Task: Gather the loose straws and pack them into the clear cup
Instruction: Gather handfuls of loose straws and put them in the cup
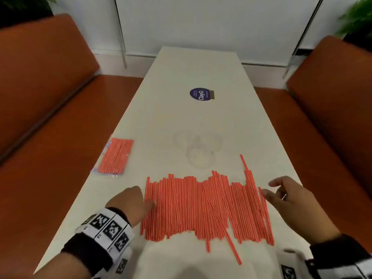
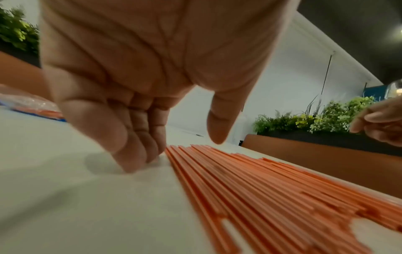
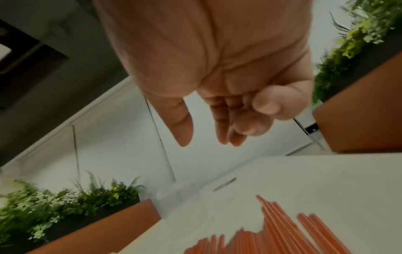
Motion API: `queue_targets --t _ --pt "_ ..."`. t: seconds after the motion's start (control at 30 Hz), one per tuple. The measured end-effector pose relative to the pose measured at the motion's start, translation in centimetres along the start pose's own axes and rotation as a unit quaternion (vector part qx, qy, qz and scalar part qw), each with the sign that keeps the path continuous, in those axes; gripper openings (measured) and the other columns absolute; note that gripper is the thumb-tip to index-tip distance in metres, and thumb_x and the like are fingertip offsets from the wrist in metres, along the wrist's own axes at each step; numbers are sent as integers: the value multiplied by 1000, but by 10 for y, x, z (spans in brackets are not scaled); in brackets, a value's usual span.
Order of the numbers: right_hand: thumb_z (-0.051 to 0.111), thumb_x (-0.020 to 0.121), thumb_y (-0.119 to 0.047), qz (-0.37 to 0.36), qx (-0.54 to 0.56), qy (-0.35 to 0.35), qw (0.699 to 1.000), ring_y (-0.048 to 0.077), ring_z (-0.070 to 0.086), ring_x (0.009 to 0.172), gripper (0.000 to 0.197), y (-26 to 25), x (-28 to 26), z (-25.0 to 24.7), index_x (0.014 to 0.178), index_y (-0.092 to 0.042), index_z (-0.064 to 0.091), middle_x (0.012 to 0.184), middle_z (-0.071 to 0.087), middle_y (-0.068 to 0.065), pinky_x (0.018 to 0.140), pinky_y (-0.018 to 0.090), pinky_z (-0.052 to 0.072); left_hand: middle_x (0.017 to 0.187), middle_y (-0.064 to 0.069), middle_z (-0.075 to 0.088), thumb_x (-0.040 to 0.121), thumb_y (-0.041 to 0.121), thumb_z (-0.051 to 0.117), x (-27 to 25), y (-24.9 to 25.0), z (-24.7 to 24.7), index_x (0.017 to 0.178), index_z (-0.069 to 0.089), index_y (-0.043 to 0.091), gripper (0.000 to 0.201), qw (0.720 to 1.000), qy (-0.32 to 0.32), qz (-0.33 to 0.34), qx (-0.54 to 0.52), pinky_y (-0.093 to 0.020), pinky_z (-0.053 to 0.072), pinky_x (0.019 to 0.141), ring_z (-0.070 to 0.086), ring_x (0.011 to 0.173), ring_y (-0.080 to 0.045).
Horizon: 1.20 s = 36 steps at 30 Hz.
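Many loose orange straws (image 1: 207,208) lie side by side in a flat row on the white table (image 1: 191,67); one sticks out toward me at the front. The clear cup (image 1: 200,152) stands faint just beyond them, also dimly visible in the right wrist view (image 3: 176,194). My left hand (image 1: 149,204) has its fingertips (image 2: 135,153) together on the table against the leftmost straw (image 2: 261,185), thumb out above the row. My right hand (image 1: 281,195) hovers over the right end of the straws (image 3: 272,240), fingers loosely bent (image 3: 230,137), holding nothing.
A plastic packet of orange straws (image 1: 115,156) lies near the table's left edge. A round blue sticker (image 1: 201,94) sits farther back. Orange benches (image 1: 50,127) (image 1: 332,117) flank the narrow table, with plants (image 3: 65,202) behind them.
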State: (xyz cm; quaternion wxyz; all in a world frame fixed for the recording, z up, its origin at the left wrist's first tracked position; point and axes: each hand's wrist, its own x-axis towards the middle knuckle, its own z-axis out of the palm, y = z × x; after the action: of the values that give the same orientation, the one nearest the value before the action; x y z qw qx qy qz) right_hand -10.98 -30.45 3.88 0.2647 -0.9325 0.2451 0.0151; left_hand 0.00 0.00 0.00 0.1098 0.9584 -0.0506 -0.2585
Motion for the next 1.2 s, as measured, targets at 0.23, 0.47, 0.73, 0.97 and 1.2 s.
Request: queue_targets --t 0.23,0.47,0.73,0.97,1.2 --pt "54 88 -44 85 -27 -120 989 7 53 70 50 11 31 9 125 -10 45 89 52 -4 64 27 48 65 4 50 82 43 57 18 14 -8 64 41 19 34 997 -24 -20 72 -24 38 57 50 59 -11" --pt "64 80 -46 131 -36 -197 971 16 61 72 58 -2 39 15 117 -5 47 103 60 10 48 22 49 67 3 49 81 32 56 18 24 -7 65 45 18 25 995 -53 -9 84 -22 35 52 49 60 -11" --pt "73 78 -25 134 -60 -187 971 17 59 69 35 -23 50 34 96 -5 50 83 59 4 53 21 48 70 2 45 90 22 44 24 20 -2 84 43 12 11 999 -46 -2 28 -21 32 51 49 65 -14" --pt "58 87 -14 131 -41 -172 976 22 61 79 14 -23 55 44 95 -7 48 85 56 5 74 29 56 74 -16 55 94 10 36 25 5 -11 92 41 4 8 947 -32 -27 -318 -31 46 53 56 56 -28" --pt "43 94 -15 137 -26 -168 976 18 56 65 17 -12 64 50 89 -4 55 79 58 6 61 25 51 61 -6 36 93 1 30 18 9 -19 83 44 15 22 875 -14 -17 -484 -26 36 47 31 48 -17"
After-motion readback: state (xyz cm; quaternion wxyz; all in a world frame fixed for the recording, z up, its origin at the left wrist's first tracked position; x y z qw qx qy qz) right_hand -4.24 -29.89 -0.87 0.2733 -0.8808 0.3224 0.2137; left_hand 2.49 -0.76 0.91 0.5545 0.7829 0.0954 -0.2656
